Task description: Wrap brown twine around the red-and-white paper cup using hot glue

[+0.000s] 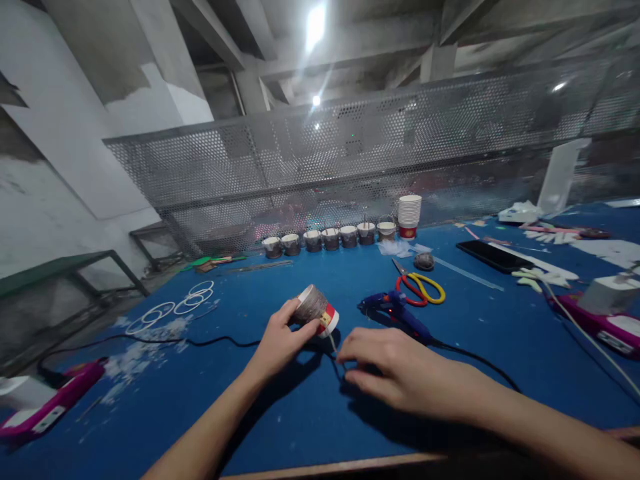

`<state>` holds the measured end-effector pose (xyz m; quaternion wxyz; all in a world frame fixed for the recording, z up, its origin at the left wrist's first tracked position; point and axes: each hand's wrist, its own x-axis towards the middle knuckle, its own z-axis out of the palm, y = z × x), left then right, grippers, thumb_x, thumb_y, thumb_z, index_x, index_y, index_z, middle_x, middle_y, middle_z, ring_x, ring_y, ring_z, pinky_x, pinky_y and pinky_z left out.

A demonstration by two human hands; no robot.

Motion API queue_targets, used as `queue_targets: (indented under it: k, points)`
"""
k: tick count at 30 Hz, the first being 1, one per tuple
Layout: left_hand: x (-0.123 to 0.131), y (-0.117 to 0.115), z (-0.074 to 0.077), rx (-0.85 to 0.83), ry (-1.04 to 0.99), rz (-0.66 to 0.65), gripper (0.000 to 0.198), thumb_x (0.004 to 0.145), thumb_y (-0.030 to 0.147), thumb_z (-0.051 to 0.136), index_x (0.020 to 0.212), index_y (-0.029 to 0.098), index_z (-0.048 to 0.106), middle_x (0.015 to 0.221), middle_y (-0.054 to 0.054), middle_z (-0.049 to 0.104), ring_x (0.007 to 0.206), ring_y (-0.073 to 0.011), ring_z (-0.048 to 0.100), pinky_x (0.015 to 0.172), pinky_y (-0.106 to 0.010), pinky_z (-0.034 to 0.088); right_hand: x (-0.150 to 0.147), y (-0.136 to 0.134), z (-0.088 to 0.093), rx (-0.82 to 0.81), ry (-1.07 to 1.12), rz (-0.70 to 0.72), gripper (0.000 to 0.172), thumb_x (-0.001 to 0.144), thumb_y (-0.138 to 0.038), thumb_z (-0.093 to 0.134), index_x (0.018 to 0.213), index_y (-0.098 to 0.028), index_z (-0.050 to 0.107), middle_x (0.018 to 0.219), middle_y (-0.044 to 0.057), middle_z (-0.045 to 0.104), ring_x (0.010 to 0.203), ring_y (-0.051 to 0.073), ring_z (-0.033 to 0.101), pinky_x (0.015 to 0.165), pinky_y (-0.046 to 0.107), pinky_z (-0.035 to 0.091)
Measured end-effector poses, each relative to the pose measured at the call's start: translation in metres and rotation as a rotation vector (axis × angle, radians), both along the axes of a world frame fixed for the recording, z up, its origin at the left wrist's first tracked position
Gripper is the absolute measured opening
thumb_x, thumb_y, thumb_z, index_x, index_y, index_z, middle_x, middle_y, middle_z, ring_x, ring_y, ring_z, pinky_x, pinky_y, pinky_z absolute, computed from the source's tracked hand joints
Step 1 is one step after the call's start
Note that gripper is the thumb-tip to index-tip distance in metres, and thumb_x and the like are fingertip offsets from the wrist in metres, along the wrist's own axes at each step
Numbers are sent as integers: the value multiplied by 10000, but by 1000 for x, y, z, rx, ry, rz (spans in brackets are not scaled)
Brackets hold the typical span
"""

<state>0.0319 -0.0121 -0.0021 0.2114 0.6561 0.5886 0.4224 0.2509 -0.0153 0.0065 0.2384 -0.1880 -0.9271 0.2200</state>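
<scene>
head view: the cup (312, 304), likely light and crushable, is gripped by the left hand (281, 340), best softly around its middle; whether yarn (334, 344) is pinched by the right hand (397, 365) cannot be told.

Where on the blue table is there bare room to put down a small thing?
Bare blue table shows between the white rings and the cup in the left hand, and between the scissors and the right purple power strip. It is crowded at the back, along the row of cups, and around the phone.
</scene>
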Motion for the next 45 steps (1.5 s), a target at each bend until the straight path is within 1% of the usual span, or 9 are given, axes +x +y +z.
queue_targets:
  k: [3,5,10,13,16,19,26,33,45]
  points:
    - [0,0,0,3,-27,12,143,713,313,606,748,175,616,654,20,550,726,-179,550,693,-277,426,22,-14,12,-63,-90,132,178,918,-209,536,1040,-199,665,987,50,683,920,166,621,829,251,457]
    - [0,0,0,16,-45,-1,132,719,312,606,741,182,616,654,19,551,714,-177,547,696,-286,430,40,-15,16,-99,-34,58,179,932,-236,509,994,-205,674,925,35,698,854,150,637,795,238,470]
    - [-1,0,-1,55,-81,-32,96,714,294,600,728,201,618,649,14,557,682,-175,538,681,-304,439,81,18,11,-137,268,-552,330,868,-442,489,706,-194,635,585,12,611,543,152,565,543,256,449]
    - [-2,0,-1,92,-82,-34,101,703,294,590,739,204,618,662,12,565,667,-170,531,672,-310,440,92,44,1,-224,249,-792,250,786,-386,489,739,-188,635,645,35,643,591,179,585,561,273,458]
    - [-2,0,-2,97,-78,-46,115,691,287,586,761,199,611,692,5,583,674,-170,534,679,-316,439,85,58,-11,-329,14,-696,282,679,-262,557,921,-167,664,881,71,699,729,203,629,640,278,480]
    - [-1,1,-3,87,-68,-58,135,674,276,602,778,190,602,717,0,591,690,-170,545,678,-308,440,65,63,-20,-400,-90,-543,359,688,-267,584,1018,-140,647,858,73,689,700,191,618,595,261,464]
    - [-3,4,-8,70,7,-45,186,683,296,611,806,156,616,738,-15,595,700,-172,553,672,-298,455,27,76,-33,-538,26,-545,136,746,-289,539,673,-175,539,544,-31,491,511,122,452,482,235,334]
    - [-3,4,-12,59,43,-20,174,713,272,600,847,166,630,794,-28,635,764,-186,604,722,-295,477,24,45,-39,-454,318,-385,212,809,-395,534,779,-186,519,616,-29,498,545,121,464,509,237,365]
    - [6,4,-15,108,152,1,137,717,250,579,809,170,642,790,-21,615,743,-168,576,704,-282,455,19,26,-36,-232,335,-314,252,851,-392,529,739,-167,549,643,8,562,537,112,442,511,230,353]
